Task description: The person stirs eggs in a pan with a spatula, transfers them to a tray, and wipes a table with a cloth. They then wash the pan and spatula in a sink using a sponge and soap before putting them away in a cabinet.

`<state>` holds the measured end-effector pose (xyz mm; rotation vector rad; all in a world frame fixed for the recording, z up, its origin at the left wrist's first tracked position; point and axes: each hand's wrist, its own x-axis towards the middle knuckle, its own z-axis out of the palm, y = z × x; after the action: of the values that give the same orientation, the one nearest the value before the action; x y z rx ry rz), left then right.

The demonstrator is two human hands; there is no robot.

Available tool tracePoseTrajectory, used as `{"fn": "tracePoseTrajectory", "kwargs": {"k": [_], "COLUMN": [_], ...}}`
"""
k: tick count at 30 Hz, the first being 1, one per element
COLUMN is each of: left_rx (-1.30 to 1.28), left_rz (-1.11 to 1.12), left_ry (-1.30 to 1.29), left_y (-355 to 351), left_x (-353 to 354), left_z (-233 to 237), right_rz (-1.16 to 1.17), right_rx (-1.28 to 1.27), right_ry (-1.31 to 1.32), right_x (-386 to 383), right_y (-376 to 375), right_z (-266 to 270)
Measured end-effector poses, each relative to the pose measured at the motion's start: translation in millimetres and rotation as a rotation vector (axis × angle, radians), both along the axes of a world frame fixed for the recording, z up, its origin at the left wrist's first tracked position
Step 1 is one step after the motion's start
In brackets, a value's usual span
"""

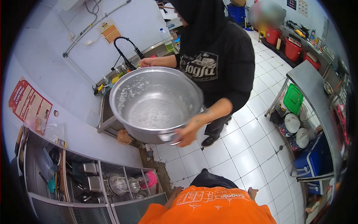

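Observation:
My left hand (pixel 178 189) hangs low beside the orange shirt I wear, small in view, its fingers mostly hidden. On the other side, my right hand (pixel 253 192) shows just past the shirt's edge, over the white floor tiles. Neither hand touches the large metal pot (pixel 156 108) in front of me. A co-worker in black holds that pot tilted toward me, one hand (pixel 190 130) on the near handle and the other hand (pixel 149 62) at the far rim. White grains like rice cling to its inner wall.
A sink with a black spring faucet (pixel 125 50) stands behind the pot. Metal drawers (pixel 87 183) with pans and whisks are at lower left. Along the right runs a steel table (pixel 307 80) over a green lid (pixel 293 99) and blue cooler (pixel 311 160). Red buckets (pixel 292 50) stand farther back.

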<state>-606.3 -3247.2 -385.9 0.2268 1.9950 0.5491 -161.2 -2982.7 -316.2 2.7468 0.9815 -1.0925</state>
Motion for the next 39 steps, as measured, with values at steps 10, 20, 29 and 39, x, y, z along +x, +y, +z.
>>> {"fn": "tracePoseTrajectory", "kwargs": {"k": [10,20,29,39], "left_rx": [0.118,-0.097,0.275,0.765], "left_rz": [0.468,-0.062,-0.466,0.298], "left_ry": [-0.1,-0.066,-0.34,-0.153], "left_y": [-22,47,392,665], "left_x": [6,-33,-95,-250], "left_z": [10,49,179,271], "right_rz": [0.219,0.43,0.485,0.574], "right_rx": [0.058,0.297,0.489,0.682], "right_ry": [-0.086,0.0,-0.085,0.404], "right_x": [-61,-169,-189,-281], "right_y": [87,190,359,751], "right_z": [17,22,-61,31]}}
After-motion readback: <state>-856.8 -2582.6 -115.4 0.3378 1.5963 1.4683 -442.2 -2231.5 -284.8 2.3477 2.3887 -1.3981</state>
